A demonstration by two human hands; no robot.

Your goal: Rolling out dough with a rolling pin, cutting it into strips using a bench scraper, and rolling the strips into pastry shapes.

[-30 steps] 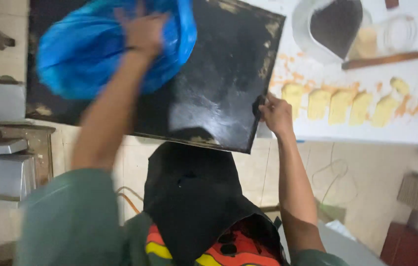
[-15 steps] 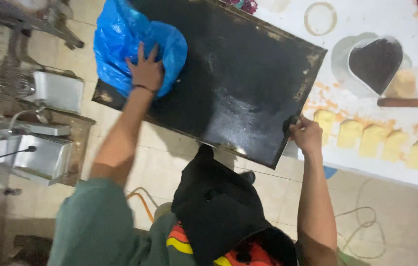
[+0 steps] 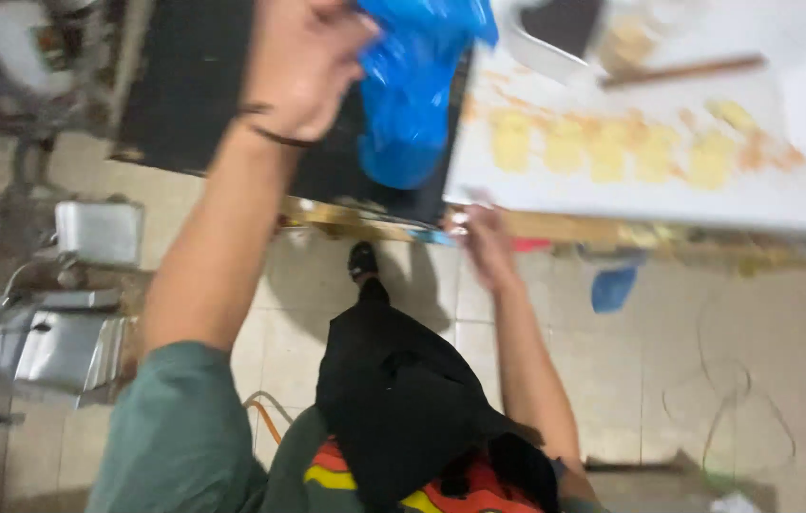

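My left hand [image 3: 300, 62] is raised over a black baking tray [image 3: 189, 104] and grips a crumpled blue plastic bag [image 3: 412, 90] that hangs over the tray's right end. Down at the tray's near right corner is my right hand [image 3: 485, 242], fingers at the edge; blur hides whether it grips. The tray lies on the counter's left part, next to a white board [image 3: 650, 190].
Several pale yellow dough pieces [image 3: 603, 152] lie in a row on the white board, with a wooden stick [image 3: 683, 68] and a metal scoop [image 3: 555, 33] behind them. Metal boxes [image 3: 99, 233] stand at the left on the tiled floor. A blue scrap [image 3: 612, 288] lies below the counter.
My left hand has swept the blue bag from the tray's far left corner to its right end. The view has shifted, and my right hand stays at the tray's near right corner.
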